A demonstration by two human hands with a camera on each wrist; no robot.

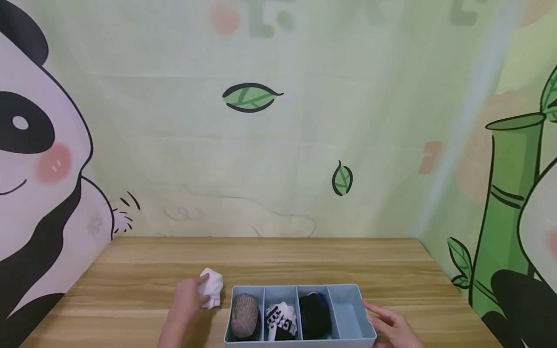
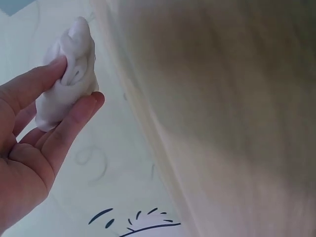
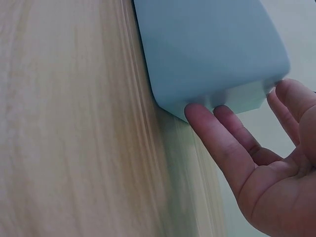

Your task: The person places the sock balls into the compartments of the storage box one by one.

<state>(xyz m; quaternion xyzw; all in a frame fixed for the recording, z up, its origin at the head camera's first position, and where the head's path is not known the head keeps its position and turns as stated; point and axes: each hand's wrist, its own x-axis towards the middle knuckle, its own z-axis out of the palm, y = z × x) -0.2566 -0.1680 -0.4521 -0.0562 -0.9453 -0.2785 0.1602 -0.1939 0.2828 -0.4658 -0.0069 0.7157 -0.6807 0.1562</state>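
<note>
Left of the box, my left hand pinches a rolled white sock between thumb and fingers. Close up in the left wrist view, the white sock is a compact bundle with a tucked fold. A pale blue divided box stands on the table. My right hand is at its right end; in the right wrist view the extended fingers touch the box's end wall. From left to right, the compartments hold a grey-brown rolled sock, a black-and-white patterned bundle and a black bundle. The rightmost compartment shows its bare floor.
The wooden table runs back to a pale green printed backdrop. A drawn panda is on the left of it, with drawn bamboo on the right. Thin upright dividers separate the box's compartments.
</note>
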